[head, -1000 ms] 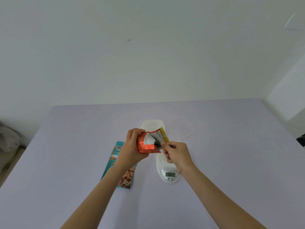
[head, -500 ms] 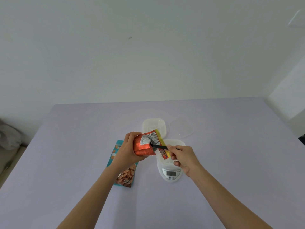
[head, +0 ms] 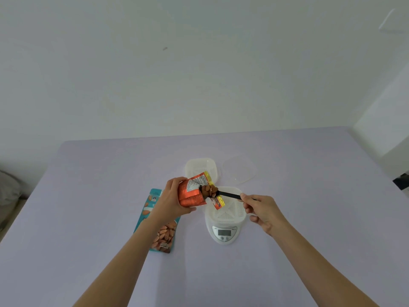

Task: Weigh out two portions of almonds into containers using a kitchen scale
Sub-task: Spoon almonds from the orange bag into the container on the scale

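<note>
- The right hand (head: 263,208) pinches the far end of a black spoon (head: 230,194) between thumb and forefinger, with the other fingers curled loosely below.
- The spoon's handle runs left from that pinch, and its bowl sits at the mouth of an orange bag (head: 191,193), heaped with brown almonds (head: 209,190).
- The left hand (head: 170,199) grips the orange bag round its body, thumb on the near side. The bag is tipped so that its open, yellow-edged mouth points right.
- The loaded spoon hangs above the left rim of a white container (head: 230,209), which has a slotted floor and no almonds visible in it.
- That container stands on a white kitchen scale (head: 224,232), whose display faces the person. The reading is too small to tell.
- Just behind the scale stands a second white container (head: 200,168), partly hidden by the bag's mouth. A clear lid (head: 240,171) lies flat to its right.
- Under the left forearm a teal almond bag (head: 161,227) lies flat, close to the scale's left side but apart from it.
- The lavender table (head: 309,196) stretches wide to the right of the right hand and to the left of the teal bag. Its far edge meets a pale wall (head: 199,74) well behind the containers.
</note>
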